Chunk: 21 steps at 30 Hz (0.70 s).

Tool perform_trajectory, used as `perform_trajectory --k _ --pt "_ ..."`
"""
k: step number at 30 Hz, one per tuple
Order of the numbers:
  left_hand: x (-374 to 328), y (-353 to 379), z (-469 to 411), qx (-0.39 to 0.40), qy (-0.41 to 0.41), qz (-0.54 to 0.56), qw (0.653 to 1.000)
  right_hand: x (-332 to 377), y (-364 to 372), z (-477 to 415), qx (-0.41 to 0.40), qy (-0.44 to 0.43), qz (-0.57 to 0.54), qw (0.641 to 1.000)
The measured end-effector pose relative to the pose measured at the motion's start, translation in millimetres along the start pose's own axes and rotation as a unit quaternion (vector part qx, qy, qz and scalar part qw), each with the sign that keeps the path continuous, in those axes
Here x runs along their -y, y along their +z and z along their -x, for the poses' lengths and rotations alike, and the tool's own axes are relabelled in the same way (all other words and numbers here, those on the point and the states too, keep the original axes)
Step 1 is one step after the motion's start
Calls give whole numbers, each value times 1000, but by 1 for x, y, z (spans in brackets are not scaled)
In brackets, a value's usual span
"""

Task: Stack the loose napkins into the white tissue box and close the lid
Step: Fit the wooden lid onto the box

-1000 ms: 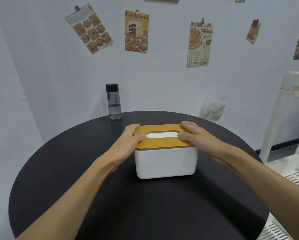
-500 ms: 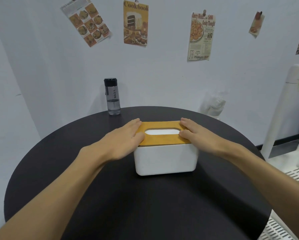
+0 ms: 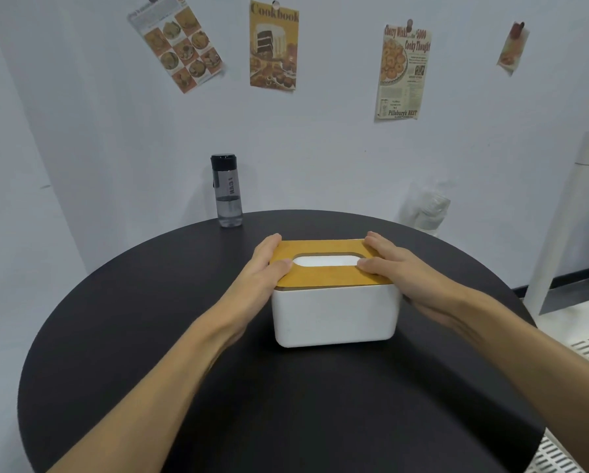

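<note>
While resting upright near the middle of the round black tabletop [image 3: 286, 421], sits capped: white tissue box [image 3: 334, 319], wooden lid [image 3: 324, 281] lying flat across its top. Through the lid's oval slot, white napkins [image 3: 325, 261] showing inside the box. Pressed on the left end of the box's lid, left hand [image 3: 257, 278], fingers straight and together, thumb laid on top by the slot, nothing gripped. Pressed on the right end, right hand [image 3: 402, 271], fingers likewise flat, thumb tip at the slot's edge. Beyond the box to the far left, a clear water bottle [image 3: 227, 192] with a black cap, upright, well apart from the box. Behind the box to the right, past the tabletop's far edge, a crumpled clear plastic bag [image 3: 424, 209]. Above and behind the box, recipe posters [image 3: 274, 46] pinned to the wall.
</note>
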<state>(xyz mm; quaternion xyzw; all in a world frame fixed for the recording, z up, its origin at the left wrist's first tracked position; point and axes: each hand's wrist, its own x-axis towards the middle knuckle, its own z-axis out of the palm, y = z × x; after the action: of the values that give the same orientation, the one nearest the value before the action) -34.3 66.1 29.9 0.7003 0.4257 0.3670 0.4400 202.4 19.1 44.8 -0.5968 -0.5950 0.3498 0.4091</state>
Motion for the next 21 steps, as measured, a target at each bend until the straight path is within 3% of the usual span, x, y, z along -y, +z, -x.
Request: perform_trajectory --k 5,9,17,19,21 --pt "-5 10 -1 -74 -49 185 979 -1 3 2 -9 28 -91 995" --pt "-8 17 -3 -97 -81 264 956 -3 3 1 -9 42 -119 992" --pt "-9 2 -8 -42 -107 271 956 -4 0 -3 8 48 -169 984" --pt "-12 5 -3 -60 -102 251 961 0 -3 -4 -38 29 -143 989" --pt "-13 10 1 -70 -102 241 963 5 -2 -2 -163 4 -57 985"
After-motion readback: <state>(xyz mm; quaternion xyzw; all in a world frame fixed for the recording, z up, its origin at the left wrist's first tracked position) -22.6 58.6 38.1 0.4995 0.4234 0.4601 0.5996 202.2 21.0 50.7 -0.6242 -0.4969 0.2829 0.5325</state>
